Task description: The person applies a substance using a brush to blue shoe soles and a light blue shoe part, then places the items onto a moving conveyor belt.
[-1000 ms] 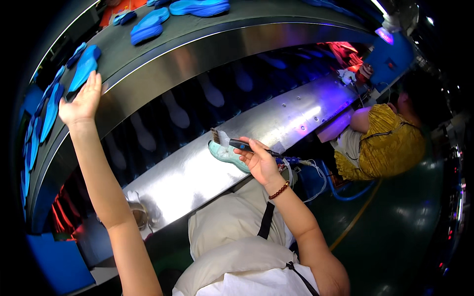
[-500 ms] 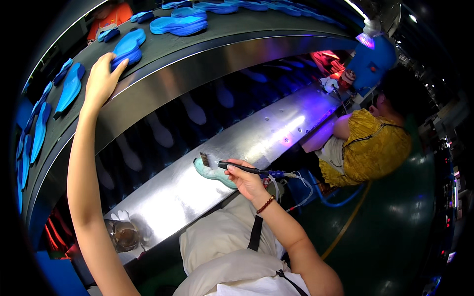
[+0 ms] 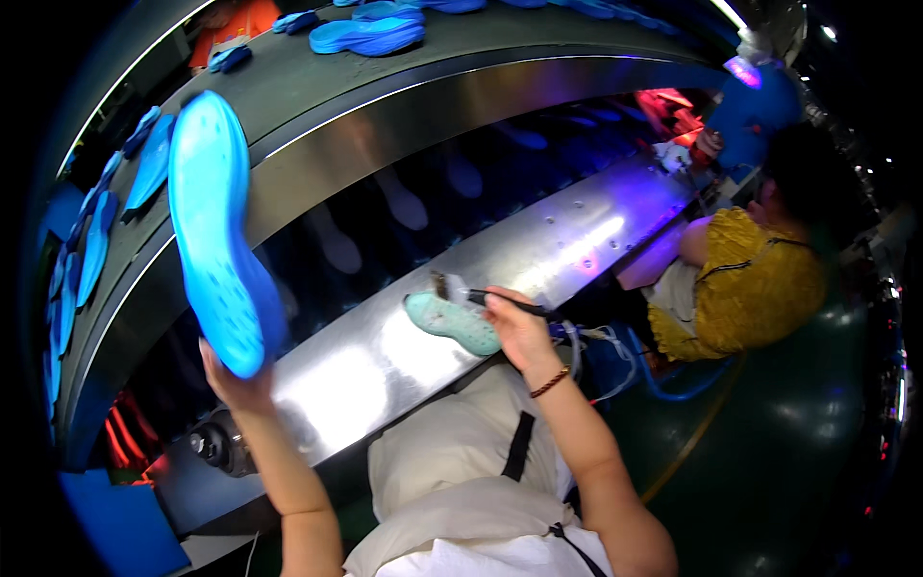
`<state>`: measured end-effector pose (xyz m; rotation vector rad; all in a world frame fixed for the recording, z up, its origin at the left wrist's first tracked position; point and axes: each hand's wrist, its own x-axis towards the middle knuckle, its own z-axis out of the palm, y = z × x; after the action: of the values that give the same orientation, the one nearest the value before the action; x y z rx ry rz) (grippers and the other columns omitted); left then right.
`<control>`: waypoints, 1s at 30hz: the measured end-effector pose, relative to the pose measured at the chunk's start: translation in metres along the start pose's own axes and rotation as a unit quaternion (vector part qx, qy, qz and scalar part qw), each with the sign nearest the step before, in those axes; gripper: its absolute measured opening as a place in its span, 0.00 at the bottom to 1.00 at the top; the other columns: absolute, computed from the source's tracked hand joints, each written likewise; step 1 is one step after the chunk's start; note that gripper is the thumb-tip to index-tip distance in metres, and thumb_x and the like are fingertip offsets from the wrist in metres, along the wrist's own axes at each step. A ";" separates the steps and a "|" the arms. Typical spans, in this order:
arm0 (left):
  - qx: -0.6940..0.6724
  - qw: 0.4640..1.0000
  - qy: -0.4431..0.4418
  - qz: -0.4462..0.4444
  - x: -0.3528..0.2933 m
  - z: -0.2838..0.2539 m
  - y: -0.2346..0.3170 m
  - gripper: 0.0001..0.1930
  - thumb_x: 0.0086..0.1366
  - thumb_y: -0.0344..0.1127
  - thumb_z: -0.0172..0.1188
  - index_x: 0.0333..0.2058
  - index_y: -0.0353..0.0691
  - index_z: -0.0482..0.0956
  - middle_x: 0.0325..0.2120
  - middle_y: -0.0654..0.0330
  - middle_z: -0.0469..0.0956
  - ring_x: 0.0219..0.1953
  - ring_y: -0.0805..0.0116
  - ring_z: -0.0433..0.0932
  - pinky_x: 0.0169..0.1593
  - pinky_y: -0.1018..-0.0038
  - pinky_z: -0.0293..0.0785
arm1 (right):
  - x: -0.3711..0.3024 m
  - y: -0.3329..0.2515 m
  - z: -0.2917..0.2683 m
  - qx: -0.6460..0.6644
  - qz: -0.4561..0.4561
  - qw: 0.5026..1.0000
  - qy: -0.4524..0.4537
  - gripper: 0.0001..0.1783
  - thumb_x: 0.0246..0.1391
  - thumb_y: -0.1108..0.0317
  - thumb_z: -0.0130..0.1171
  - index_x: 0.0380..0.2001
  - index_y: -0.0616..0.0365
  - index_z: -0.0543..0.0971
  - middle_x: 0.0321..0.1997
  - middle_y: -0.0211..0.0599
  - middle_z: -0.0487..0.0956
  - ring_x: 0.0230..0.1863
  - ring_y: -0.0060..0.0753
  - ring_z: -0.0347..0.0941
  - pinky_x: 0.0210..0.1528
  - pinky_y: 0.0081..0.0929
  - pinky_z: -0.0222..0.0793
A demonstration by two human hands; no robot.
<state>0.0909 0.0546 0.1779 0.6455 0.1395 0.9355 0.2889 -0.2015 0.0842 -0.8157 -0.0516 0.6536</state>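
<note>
My left hand (image 3: 237, 385) grips the lower end of a bright blue shoe sole (image 3: 213, 221) and holds it up, tilted, in front of the curved belt. Small dark marks dot the sole's face. My right hand (image 3: 524, 332) is closed round the black handle of a brush (image 3: 510, 302) with short dark bristles; thin clear tubes trail from its rear end. Below the bristles, a mint-green sole (image 3: 452, 325) lies on the shiny metal ledge (image 3: 336, 385). Whether the bristles touch this sole, I cannot tell.
More blue soles (image 3: 365, 37) ride on the dark upper belt (image 3: 279, 96). Pale soles (image 3: 399, 197) lie in the dark space under it. A dark round fitting (image 3: 221, 442) sits at the ledge's left end. A person in yellow (image 3: 760, 274) sits at the right.
My left hand has lifted a blue sole off the upper belt and brought it down toward me. My right hand keeps the brush above the green sole. The whole view has shifted slightly.
</note>
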 end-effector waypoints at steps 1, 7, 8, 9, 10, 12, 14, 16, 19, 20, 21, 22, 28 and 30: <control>-0.038 0.989 -0.126 -0.068 -0.010 0.006 -0.009 0.36 0.53 0.53 0.52 0.52 0.29 0.56 0.43 0.43 0.68 0.45 0.50 0.70 0.50 0.56 0.66 | 0.002 0.002 -0.001 0.004 0.001 1.000 -0.002 0.12 0.46 0.77 0.54 0.37 0.67 0.72 0.36 0.40 0.74 0.37 0.27 0.70 0.42 0.21 0.66; -0.026 0.922 -0.099 -0.374 -0.053 -0.065 -0.078 0.37 0.53 0.51 0.53 0.54 0.32 0.54 0.49 0.48 0.64 0.49 0.53 0.66 0.54 0.56 0.60 | -0.010 -0.006 0.030 -0.004 -0.003 0.996 -0.089 0.11 0.44 0.80 0.54 0.35 0.68 0.73 0.34 0.42 0.75 0.36 0.29 0.72 0.44 0.22 0.67; -0.080 0.919 -0.033 -0.386 -0.060 -0.062 -0.090 0.40 0.54 0.60 0.48 0.56 0.34 0.52 0.50 0.48 0.63 0.52 0.53 0.64 0.54 0.56 0.59 | -0.015 -0.005 0.040 -0.012 0.004 0.993 -0.116 0.11 0.44 0.80 0.54 0.35 0.69 0.73 0.34 0.43 0.76 0.37 0.29 0.72 0.44 0.22 0.67; -0.128 0.910 -0.053 -0.392 -0.065 -0.062 -0.102 0.46 0.51 0.71 0.40 0.56 0.37 0.52 0.51 0.48 0.62 0.52 0.53 0.63 0.55 0.56 0.58 | -0.016 0.000 0.043 -0.031 0.020 0.990 -0.137 0.11 0.44 0.80 0.54 0.35 0.69 0.73 0.34 0.43 0.76 0.38 0.29 0.72 0.45 0.22 0.66; -0.152 0.900 -0.049 -0.405 -0.067 -0.047 -0.107 0.50 0.47 0.76 0.31 0.57 0.38 0.51 0.50 0.47 0.63 0.51 0.52 0.63 0.54 0.55 0.58 | -0.018 0.006 0.046 -0.050 0.038 0.988 -0.142 0.11 0.44 0.80 0.54 0.35 0.68 0.73 0.34 0.43 0.76 0.37 0.28 0.72 0.45 0.22 0.66; -0.171 0.894 -0.034 -0.413 -0.072 -0.033 -0.109 0.51 0.44 0.79 0.26 0.57 0.41 0.53 0.48 0.42 0.63 0.48 0.48 0.66 0.52 0.53 0.59 | -0.012 0.023 0.052 -0.104 0.045 0.981 -0.157 0.11 0.45 0.78 0.52 0.35 0.67 0.73 0.34 0.43 0.76 0.36 0.30 0.73 0.44 0.22 0.67; -0.161 0.900 -0.046 -0.403 -0.077 -0.026 -0.108 0.50 0.45 0.78 0.22 0.56 0.41 0.55 0.46 0.42 0.65 0.45 0.49 0.68 0.50 0.54 0.62 | -0.003 0.034 0.059 -0.113 0.060 0.980 -0.154 0.11 0.45 0.78 0.53 0.35 0.67 0.73 0.34 0.42 0.76 0.34 0.27 0.72 0.42 0.20 0.68; -0.145 0.901 -0.036 -0.408 -0.079 -0.016 -0.108 0.49 0.48 0.76 0.19 0.54 0.42 0.58 0.44 0.48 0.68 0.44 0.53 0.70 0.48 0.58 0.66 | 0.004 0.037 0.062 -0.131 0.045 0.980 -0.145 0.11 0.45 0.77 0.54 0.35 0.67 0.73 0.33 0.39 0.76 0.33 0.23 0.71 0.39 0.18 0.67; -0.145 0.901 -0.023 -0.408 -0.080 -0.014 -0.115 0.47 0.49 0.75 0.18 0.52 0.41 0.60 0.41 0.47 0.69 0.42 0.53 0.70 0.47 0.57 0.66 | 0.014 0.034 0.066 -0.160 0.030 0.979 -0.119 0.10 0.44 0.77 0.56 0.34 0.66 0.75 0.31 0.35 0.76 0.31 0.19 0.70 0.36 0.15 0.65; -0.151 0.901 -0.019 -0.407 -0.081 -0.014 -0.118 0.46 0.50 0.75 0.19 0.52 0.41 0.60 0.40 0.45 0.69 0.42 0.51 0.70 0.47 0.56 0.65 | 0.015 0.033 0.071 -0.207 0.011 0.971 -0.117 0.10 0.44 0.76 0.57 0.33 0.65 0.75 0.30 0.34 0.76 0.31 0.19 0.70 0.35 0.14 0.65; -0.145 0.908 -0.016 -0.392 -0.081 -0.012 -0.119 0.45 0.52 0.73 0.17 0.51 0.41 0.61 0.39 0.47 0.70 0.41 0.53 0.71 0.47 0.58 0.66 | 0.015 0.031 0.076 -0.253 -0.009 0.960 -0.116 0.09 0.44 0.76 0.57 0.32 0.65 0.76 0.29 0.34 0.76 0.30 0.18 0.70 0.34 0.13 0.65; -0.111 0.919 0.004 -0.379 -0.081 -0.013 -0.122 0.44 0.52 0.72 0.17 0.51 0.41 0.61 0.40 0.48 0.70 0.42 0.55 0.70 0.47 0.59 0.65 | 0.014 0.031 0.081 -0.299 -0.029 0.947 -0.114 0.09 0.44 0.76 0.57 0.32 0.65 0.76 0.28 0.33 0.76 0.29 0.17 0.70 0.33 0.13 0.65; 0.042 0.950 0.108 -0.288 -0.075 -0.011 -0.130 0.41 0.54 0.71 0.19 0.50 0.43 0.62 0.43 0.55 0.68 0.46 0.61 0.67 0.51 0.63 0.63 | -0.022 0.049 0.104 -0.490 -0.231 0.817 -0.194 0.11 0.38 0.73 0.59 0.29 0.63 0.78 0.27 0.42 0.77 0.30 0.31 0.74 0.35 0.22 0.68; -0.032 0.943 0.115 -0.310 -0.065 -0.023 -0.117 0.43 0.52 0.72 0.21 0.50 0.42 0.62 0.41 0.53 0.69 0.45 0.59 0.68 0.51 0.62 0.63 | -0.036 0.046 0.093 -0.501 -0.206 0.799 -0.261 0.10 0.37 0.73 0.59 0.28 0.62 0.78 0.28 0.44 0.77 0.32 0.37 0.74 0.37 0.25 0.68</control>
<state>0.1252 -0.0355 0.0816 0.3892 0.4901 0.3976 0.2096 -0.1373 0.1239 -1.5557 -1.1382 0.3791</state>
